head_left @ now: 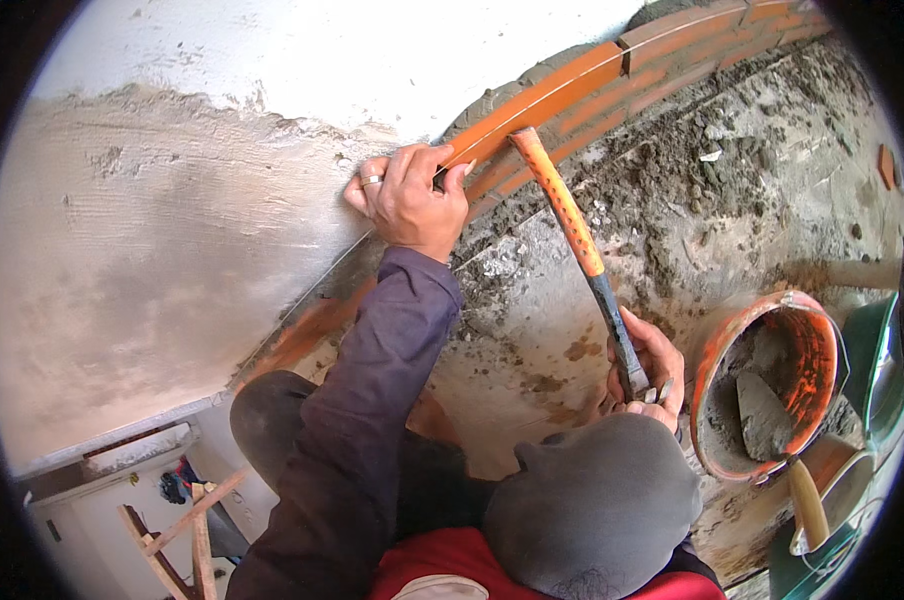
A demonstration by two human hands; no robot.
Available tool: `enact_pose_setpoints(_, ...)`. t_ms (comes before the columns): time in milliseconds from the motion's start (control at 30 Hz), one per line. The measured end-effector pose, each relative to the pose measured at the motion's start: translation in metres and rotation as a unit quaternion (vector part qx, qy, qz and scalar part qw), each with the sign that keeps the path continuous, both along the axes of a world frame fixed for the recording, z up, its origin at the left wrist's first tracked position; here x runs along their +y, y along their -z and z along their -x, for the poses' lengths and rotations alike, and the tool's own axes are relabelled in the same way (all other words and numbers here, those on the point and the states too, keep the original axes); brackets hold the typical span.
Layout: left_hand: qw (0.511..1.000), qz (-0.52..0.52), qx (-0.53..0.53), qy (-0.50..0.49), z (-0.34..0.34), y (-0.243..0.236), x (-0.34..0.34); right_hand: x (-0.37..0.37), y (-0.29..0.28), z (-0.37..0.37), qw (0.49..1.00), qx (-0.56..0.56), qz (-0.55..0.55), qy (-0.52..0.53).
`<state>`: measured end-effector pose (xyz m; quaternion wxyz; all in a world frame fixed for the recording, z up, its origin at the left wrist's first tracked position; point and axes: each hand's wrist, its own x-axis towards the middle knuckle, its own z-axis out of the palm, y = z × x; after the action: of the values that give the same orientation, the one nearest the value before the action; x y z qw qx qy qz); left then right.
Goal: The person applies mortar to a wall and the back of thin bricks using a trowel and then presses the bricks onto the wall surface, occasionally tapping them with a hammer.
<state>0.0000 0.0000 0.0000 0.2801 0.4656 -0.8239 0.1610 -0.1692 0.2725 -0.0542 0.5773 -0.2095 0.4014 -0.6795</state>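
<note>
Your left hand (404, 200) is pressed against the top brick course (612, 75), fingers curled closed on a small dark object at the point where the string line (572, 78) meets the brick; what that object is cannot be told. Your right hand (644, 368) has a closed grip on the black lower end of the hammer (572, 225). Its orange handle runs up and to the left, and the head end lies at the brick edge just beside your left fingers.

Status, as judged from the layout:
- Several orange brick courses are laid, and the line is stretched along the upper edge.
- Loose grey mortar (692, 170) is spread across the slab beside the bricks and has not been cleaned off.
- The orange bucket (814, 350), near your right hand, holds mortar and a trowel (767, 420), so material remains for further laying.
- The wall face (152, 250) to your left shows rough render, apparently unfinished.

Fixing the line appears to be the step in hand.
</note>
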Motion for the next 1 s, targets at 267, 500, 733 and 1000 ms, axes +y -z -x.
enact_pose_setpoints(267,0.999,-0.017,0.048,0.013,0.0,-0.002,-0.001,0.008,-0.007,0.004,0.999,0.013,-0.041,-0.01)
enact_pose_setpoints(500,0.998,-0.02,0.063,0.02,-0.004,0.005,-0.002,-0.005,-0.024,0.011,0.998,0.021,-0.046,-0.029)
enact_pose_setpoints(733,0.997,-0.034,0.066,0.014,-0.007,0.003,0.0,-0.002,-0.034,0.009,0.999,-0.003,-0.043,0.008)
enact_pose_setpoints(1000,0.994,-0.048,0.094,0.024,-0.003,0.005,-0.002,-0.008,-0.043,0.015,0.998,0.032,-0.054,0.022)
